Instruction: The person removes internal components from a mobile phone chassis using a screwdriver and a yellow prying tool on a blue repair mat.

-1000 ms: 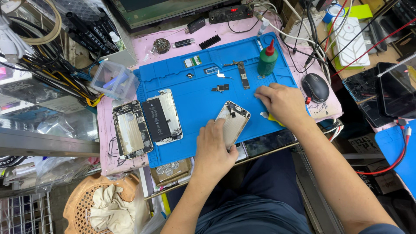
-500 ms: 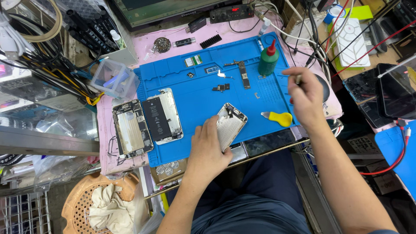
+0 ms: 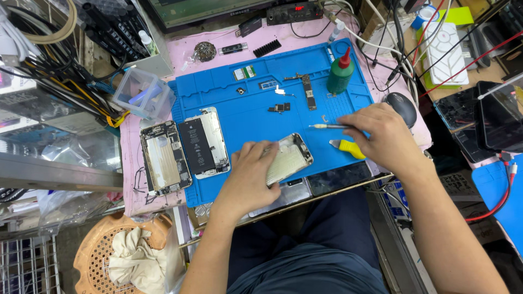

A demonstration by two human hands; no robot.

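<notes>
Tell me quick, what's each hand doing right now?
Left hand: closed on the silver phone housing, steadying it on the blue mat.
Right hand: pinching a thin metal tool, tip pointing left.

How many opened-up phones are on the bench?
3. One phone shell lies at the mat's left edge, a second with a black battery beside it on the blue mat, and the left hand holds a third. More may be hidden in the clutter.
</notes>
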